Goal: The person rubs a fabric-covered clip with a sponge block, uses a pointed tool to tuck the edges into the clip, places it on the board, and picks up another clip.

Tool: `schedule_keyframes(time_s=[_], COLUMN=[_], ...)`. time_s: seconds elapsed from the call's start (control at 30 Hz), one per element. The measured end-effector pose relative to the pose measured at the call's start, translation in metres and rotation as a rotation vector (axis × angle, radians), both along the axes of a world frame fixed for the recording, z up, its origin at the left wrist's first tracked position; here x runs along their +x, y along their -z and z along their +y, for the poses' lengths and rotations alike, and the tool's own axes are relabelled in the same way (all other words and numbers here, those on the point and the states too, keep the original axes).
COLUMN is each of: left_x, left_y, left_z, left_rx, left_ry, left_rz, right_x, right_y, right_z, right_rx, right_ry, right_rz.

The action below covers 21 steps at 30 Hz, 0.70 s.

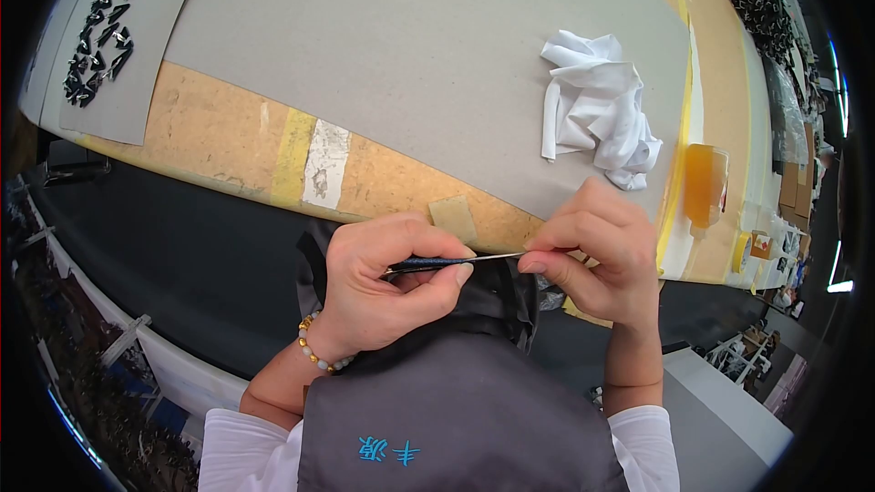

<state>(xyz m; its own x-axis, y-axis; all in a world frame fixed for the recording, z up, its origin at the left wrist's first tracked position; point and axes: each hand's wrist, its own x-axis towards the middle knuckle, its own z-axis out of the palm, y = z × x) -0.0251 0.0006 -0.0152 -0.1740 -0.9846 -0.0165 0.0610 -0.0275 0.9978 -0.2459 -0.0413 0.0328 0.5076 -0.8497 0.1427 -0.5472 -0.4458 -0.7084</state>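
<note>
In the head view, a slim, dark blue piece with a thin silvery metal end (497, 257) stretches between my two hands, above the front edge of the table. My left hand (378, 282) is closed, pinching the dark blue part between thumb and fingers. At the other end, the thumb and index finger of my right hand (602, 255) pinch the metal tip. The fingers hide part of the piece, and its exact kind is unclear. A crumpled white cloth (602, 105) lies on the grey sheet beyond my right hand.
Several small black pieces with shiny ends (91, 59) lie on a grey board at the far left. To the right stand an amber-coloured container (704, 184) and a yellow tape roll (742, 251). A small tan block (453, 218) sits at the table edge.
</note>
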Motion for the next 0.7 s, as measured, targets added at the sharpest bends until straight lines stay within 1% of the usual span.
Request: schedule_keyframes(time_s=[0.23,0.43,0.53,0.63,0.7], left_x=[0.000,0.001,0.003,0.002,0.001], left_y=[0.000,0.000,-0.007,-0.001,-0.002], left_z=[0.000,0.000,0.001,0.000,0.000], left_rx=[0.016,0.011,0.109,0.041,0.065], left_ry=[0.004,-0.005,0.017,0.005,-0.004], left_rz=[0.013,0.033,0.017,0.049,0.090], right_x=[0.000,0.000,0.002,0.003,0.004], right_y=[0.001,0.007,0.014,0.013,0.010], right_z=[-0.001,0.004,0.009,0.009,0.008], right_rx=[-0.023,0.085,0.190,0.213,0.212], right_ry=[-0.013,-0.010,0.037,0.028,0.026], right_rz=[0.048,0.015,-0.104,-0.119,-0.088])
